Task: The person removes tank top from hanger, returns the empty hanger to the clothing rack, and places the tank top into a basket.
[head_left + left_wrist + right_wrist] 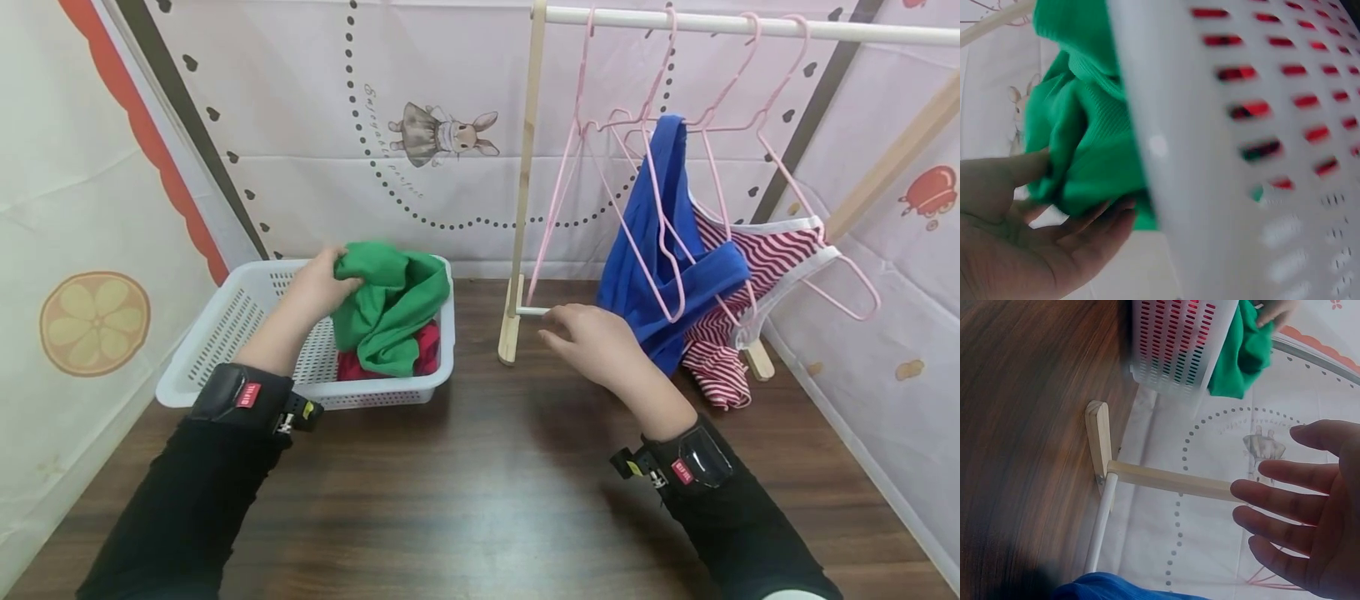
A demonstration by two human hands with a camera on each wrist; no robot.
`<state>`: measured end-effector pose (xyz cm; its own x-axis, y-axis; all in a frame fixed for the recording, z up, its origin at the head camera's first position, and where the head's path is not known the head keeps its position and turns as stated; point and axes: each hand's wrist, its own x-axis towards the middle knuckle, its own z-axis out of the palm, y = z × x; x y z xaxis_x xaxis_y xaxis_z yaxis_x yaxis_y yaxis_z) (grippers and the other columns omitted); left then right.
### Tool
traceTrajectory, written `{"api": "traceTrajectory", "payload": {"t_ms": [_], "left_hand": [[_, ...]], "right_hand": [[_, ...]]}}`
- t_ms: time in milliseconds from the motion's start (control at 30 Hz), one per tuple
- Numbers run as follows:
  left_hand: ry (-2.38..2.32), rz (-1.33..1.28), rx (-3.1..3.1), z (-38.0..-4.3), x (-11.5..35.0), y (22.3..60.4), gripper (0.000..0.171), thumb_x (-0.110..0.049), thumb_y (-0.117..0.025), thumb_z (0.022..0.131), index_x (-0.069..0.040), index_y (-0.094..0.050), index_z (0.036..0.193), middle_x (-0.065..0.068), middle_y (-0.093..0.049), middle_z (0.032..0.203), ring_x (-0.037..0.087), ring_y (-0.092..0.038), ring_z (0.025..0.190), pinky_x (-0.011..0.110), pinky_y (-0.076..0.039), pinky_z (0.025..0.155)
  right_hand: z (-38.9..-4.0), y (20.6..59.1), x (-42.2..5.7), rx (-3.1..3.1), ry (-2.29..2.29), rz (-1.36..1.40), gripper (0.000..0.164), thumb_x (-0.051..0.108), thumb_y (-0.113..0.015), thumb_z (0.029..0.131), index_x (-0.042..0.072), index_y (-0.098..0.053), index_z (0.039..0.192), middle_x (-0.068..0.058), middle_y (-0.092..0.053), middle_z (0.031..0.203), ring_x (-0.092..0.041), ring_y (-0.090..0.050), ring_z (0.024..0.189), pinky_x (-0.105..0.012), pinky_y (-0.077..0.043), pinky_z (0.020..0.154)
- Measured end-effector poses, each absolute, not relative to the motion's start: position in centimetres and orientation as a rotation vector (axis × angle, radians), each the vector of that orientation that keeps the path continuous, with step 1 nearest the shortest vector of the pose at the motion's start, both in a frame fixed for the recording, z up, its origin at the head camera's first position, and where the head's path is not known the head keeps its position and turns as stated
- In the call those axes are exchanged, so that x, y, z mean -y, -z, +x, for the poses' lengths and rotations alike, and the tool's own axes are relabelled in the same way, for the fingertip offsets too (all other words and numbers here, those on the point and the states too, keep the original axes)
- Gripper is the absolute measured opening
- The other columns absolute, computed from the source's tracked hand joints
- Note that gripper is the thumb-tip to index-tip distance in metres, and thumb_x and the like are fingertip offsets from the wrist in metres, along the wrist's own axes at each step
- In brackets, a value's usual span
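My left hand (321, 287) pinches a green ribbed cloth garment (393, 292) between thumb and fingers, at the top of the white basket (446, 350). In the left wrist view the thumb presses one side of the green fabric (1100, 156), with the fingers beneath it. A red cloth (427, 346) lies under the green one in the basket. My right hand (592, 337) holds nothing; its fingers are spread in the right wrist view. It hovers in front of the rack's lower bar (531, 311), just left of a hanging blue garment (645, 242).
A wooden rack (528, 167) with a white top rail (735, 29) stands at the right. Several pink hangers (577, 125) hang from it. A red-and-white striped garment (772, 267) hangs behind the blue one. Printed cloth walls (300, 125) enclose the brown table (465, 492).
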<state>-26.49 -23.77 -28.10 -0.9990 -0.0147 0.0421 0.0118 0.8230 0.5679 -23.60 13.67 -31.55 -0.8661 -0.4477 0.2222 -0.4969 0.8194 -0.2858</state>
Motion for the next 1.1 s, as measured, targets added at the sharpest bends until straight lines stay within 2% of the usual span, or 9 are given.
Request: {"api": "traceTrajectory", "payload": {"t_ms": [167,367,600,800,1100], "left_hand": [[0.839,-0.036,3.109,-26.4,24.4,29.1,0.064,-0.019,-0.050,0.101,0.013,-0.019,0.147,0.038,-0.026,0.146,0.053,-0.027,0.134,0.062,-0.026,0.107],[0.804,0.007,3.170,-25.8,24.5,29.5,0.071,-0.030,-0.046,0.102,0.011,-0.012,0.150,0.037,-0.020,0.149,0.053,-0.022,0.136,0.063,-0.023,0.107],[0.742,0.048,3.116,-24.9,24.3,28.6,0.069,-0.037,-0.042,0.103,0.010,-0.021,0.148,0.036,-0.032,0.144,0.052,-0.032,0.131,0.063,-0.029,0.103],[0.668,0.060,3.088,-24.3,23.7,28.3,0.069,-0.042,-0.042,0.102,0.006,-0.025,0.149,0.033,-0.035,0.144,0.051,-0.034,0.130,0.063,-0.031,0.102],[0.552,0.057,3.017,-22.8,21.6,27.3,0.061,-0.041,-0.042,0.101,-0.001,-0.035,0.146,0.029,-0.046,0.139,0.047,-0.044,0.125,0.063,-0.039,0.095]], "right_hand": [[-23.7,31.6,-13.7,2.856,-0.512,0.747,0.033,0.036,-0.060,0.096,0.010,-0.070,0.112,-0.003,-0.070,0.095,-0.018,-0.065,0.082,-0.038,-0.052,0.073],[-23.7,31.5,-13.9,2.881,-0.528,0.735,0.034,0.037,-0.060,0.096,0.010,-0.069,0.114,-0.003,-0.070,0.095,-0.017,-0.064,0.081,-0.037,-0.053,0.072],[-23.6,31.6,-14.2,2.872,-0.492,0.735,0.036,0.037,-0.060,0.096,0.008,-0.069,0.114,-0.004,-0.071,0.095,-0.020,-0.066,0.085,-0.039,-0.052,0.073],[-23.4,31.5,-14.2,2.845,-0.468,0.736,0.035,0.036,-0.060,0.096,0.008,-0.069,0.114,-0.005,-0.071,0.096,-0.019,-0.065,0.085,-0.040,-0.052,0.074],[-22.0,31.0,-13.8,2.801,-0.284,0.827,0.037,0.037,-0.061,0.095,0.007,-0.068,0.114,-0.009,-0.069,0.104,-0.026,-0.066,0.092,-0.044,-0.052,0.077]]}}
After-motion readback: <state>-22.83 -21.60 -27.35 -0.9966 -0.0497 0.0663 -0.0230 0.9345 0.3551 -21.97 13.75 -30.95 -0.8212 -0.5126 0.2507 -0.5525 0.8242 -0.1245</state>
